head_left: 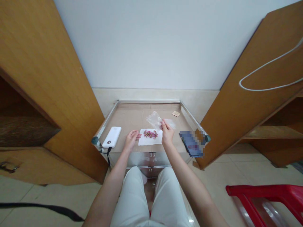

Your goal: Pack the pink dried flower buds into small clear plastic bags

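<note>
A pile of small pink and greenish dried flower buds (150,134) lies on a white paper sheet (144,142) at the front middle of the tabletop. My right hand (167,134) is above the sheet's right edge, thumb and fingers pinched on a clear plastic bag (153,119). The crumpled bag spreads out to both sides of those fingers, and part of it is hidden behind them. Beside the sheet's left edge is my left hand (132,137), its fingers apart and pointing toward the buds, with nothing visible in it.
On the metal-framed table (132,110), a white power bank (112,136) lies left and a phone with a blurred screen (191,144) right. A small tan paper slip (175,113) is at the back. Wooden cabinets flank the table; a red plastic stool (265,190) stands lower right.
</note>
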### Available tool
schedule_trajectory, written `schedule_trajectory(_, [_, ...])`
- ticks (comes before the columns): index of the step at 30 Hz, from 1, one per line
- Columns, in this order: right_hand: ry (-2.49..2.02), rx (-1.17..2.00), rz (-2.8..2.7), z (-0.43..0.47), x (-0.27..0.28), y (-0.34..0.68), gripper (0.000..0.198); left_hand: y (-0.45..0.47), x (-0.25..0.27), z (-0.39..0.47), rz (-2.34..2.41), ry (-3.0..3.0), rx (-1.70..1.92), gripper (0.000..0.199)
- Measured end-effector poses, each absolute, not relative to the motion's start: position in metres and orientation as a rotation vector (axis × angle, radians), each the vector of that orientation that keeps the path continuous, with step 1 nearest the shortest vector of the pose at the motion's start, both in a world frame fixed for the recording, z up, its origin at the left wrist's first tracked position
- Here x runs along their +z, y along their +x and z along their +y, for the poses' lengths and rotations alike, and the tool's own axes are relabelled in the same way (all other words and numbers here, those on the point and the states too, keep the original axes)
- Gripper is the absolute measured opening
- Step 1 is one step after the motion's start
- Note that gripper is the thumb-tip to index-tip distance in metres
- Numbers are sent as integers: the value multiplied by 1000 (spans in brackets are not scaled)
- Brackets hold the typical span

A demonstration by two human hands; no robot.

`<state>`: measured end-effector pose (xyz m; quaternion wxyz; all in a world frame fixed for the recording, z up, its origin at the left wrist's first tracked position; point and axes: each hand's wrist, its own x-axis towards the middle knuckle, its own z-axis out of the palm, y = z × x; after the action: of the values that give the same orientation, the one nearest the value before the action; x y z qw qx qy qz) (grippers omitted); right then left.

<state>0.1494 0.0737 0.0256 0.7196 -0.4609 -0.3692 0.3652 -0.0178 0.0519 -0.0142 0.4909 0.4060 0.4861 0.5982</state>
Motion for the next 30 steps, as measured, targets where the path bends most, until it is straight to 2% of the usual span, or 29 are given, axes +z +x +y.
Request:
schedule_trajectory(4, [-980, 949, -764, 65, 11, 133, 38, 2, 5, 52, 1088, 1038, 1430, 42])
schedule_trajectory(10, [-994, 1062, -750, 54, 0, 120, 25, 16, 23, 57, 1066, 955, 1582, 34])
schedule_trajectory(20, [-1049, 1439, -938, 41, -5, 118, 11, 10, 18, 58, 1226, 1059, 1565, 21])
schedule_trajectory(28, [-1065, 1218, -1091, 57, 4, 130, 14, 1, 3, 59, 1283, 1317, 1404, 8])
schedule_trajectory(30, [-1077, 1173, -1157, 61, 3, 132, 14, 0, 1, 59, 1280, 1339, 1447, 13])
